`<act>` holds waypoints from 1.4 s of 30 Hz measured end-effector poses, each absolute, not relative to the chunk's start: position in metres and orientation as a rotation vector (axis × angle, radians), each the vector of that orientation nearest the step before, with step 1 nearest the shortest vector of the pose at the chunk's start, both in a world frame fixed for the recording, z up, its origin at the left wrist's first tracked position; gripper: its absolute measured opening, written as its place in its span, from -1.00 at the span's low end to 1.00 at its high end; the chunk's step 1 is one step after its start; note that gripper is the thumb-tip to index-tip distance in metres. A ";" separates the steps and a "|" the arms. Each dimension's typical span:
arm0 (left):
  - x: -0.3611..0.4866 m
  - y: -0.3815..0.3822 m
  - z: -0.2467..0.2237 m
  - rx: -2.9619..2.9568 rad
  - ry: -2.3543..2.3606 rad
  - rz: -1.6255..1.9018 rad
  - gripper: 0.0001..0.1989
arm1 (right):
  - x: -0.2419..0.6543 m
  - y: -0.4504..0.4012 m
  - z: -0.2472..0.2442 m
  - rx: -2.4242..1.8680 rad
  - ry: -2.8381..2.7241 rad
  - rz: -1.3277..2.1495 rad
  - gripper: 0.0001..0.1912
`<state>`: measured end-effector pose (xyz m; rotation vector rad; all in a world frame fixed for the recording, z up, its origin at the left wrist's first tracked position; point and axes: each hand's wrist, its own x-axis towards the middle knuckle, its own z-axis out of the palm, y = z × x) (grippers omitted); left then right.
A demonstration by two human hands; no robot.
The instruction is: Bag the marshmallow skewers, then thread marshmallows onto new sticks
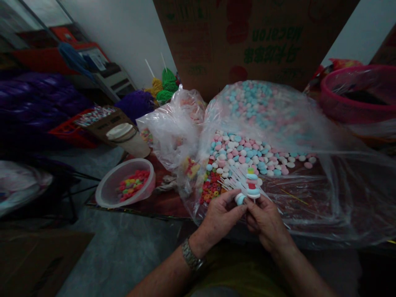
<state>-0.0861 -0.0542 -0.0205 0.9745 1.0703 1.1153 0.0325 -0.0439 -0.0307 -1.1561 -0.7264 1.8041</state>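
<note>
My left hand (220,218), with a metal watch on its wrist, is closed on a blue-and-white round candy (239,199) between thumb and fingers. Beside it, my right hand (267,222) grips a candy skewer (253,187) low down by its white stick. Stacked on that skewer are blue-and-white rounds, red and pink pieces and a yellow-green top. My two hands touch or nearly touch at the fingertips. White sticks (236,177) lie in a bunch just behind them. Pink, white and blue candies (244,150) spread over clear plastic farther back.
Small colourful rings (212,187) lie left of the sticks. A translucent bowl (100,194) holds more rings near the table's left edge. Behind stand a large plastic bag of candies (256,103), a cardboard box (204,49), a lidded tub (133,142) and a pink basin (349,105).
</note>
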 end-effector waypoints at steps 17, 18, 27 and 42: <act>-0.100 -0.053 -0.027 1.025 1.352 1.204 -0.71 | 0.090 -0.077 -0.035 -1.591 -2.234 0.841 -0.68; -0.100 -0.054 -0.024 0.998 1.304 1.187 -0.69 | 0.091 -0.076 -0.036 -1.600 -2.259 0.838 -0.68; -0.098 -0.051 -0.025 0.905 1.392 1.222 -0.75 | 0.097 -0.080 -0.034 -1.483 -2.344 0.803 -0.69; -0.107 -0.060 -0.035 1.724 1.587 1.178 -0.68 | 0.079 -0.089 -0.034 -1.582 -2.436 0.657 -0.73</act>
